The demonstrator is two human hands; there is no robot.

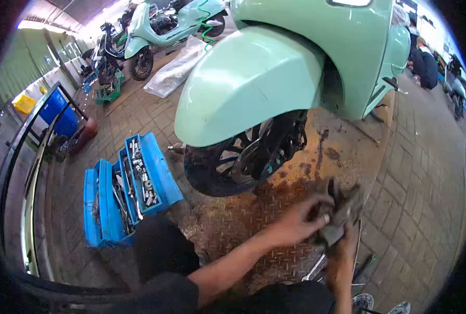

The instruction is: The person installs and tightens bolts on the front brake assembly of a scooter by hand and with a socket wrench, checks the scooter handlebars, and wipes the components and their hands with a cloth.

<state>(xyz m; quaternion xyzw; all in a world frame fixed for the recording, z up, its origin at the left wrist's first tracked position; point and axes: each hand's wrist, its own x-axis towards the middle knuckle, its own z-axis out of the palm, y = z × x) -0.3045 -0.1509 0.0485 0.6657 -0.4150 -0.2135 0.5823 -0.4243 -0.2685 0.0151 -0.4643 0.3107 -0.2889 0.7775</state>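
Note:
My left hand (305, 221) comes in from the lower left with its fingers curled against a dark grey, motion-blurred object (340, 217). From below, my right hand (346, 248) grips the same object, its fingers partly hidden behind it. Whether the object is a cloth or a metal part I cannot tell. Both hands are over the rusty metal plate (264, 235), to the right of the black front wheel (217, 170) of a mint-green scooter (254, 78). A shiny wrench (313, 268) lies just below my hands.
A blue toolbox (102, 204) stands open at the left, holding sockets and wrenches. A dark green-handled tool (367, 264) lies at the lower right. Behind are another mint-green scooter (165, 34), a plastic sheet (173, 70) and a crouching person (426, 65).

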